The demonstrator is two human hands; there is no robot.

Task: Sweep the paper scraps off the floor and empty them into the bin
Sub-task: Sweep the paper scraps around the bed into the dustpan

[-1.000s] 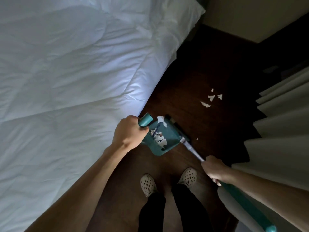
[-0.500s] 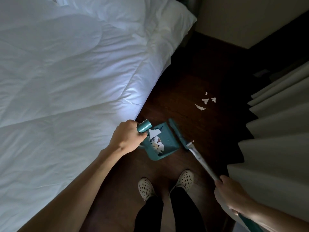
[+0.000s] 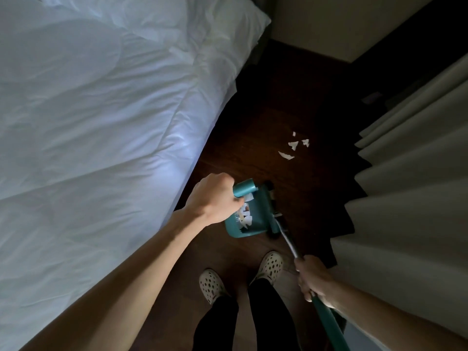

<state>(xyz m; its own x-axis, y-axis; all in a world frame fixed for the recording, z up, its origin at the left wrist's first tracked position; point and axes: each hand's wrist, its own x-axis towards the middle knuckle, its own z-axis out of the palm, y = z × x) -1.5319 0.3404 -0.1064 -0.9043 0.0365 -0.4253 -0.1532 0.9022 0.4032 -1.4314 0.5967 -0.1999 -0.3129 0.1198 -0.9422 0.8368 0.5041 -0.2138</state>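
Four loose paper scraps [image 3: 293,145] lie on the dark wooden floor [image 3: 248,138] ahead of you, well apart from the dustpan [image 3: 253,219] and between the bed [image 3: 101,122] and the curtain [image 3: 410,173]. Your left hand [image 3: 215,198] is closed in a fist around the teal dustpan handle [image 3: 244,188], with the fingers wrapped fully over it. The dustpan sits low over the floor just beside the edge of the bed, and it holds several white collected scraps [image 3: 244,216] in its tray; whether the pan touches the floor cannot be determined. Your right hand [image 3: 314,279] is clamped around the broom [image 3: 326,312], fingers curled tight where the pale upper shaft meets the teal lower section. The broom head [image 3: 272,211] lies along the right-hand rim of the dustpan, touching or nearly touching it; the dim light does not show which. The bristles are too dark to make out. Your two feet, in pale perforated clogs [image 3: 271,267], stand on the floor directly behind the dustpan, near it. The bin is not visible in this view.
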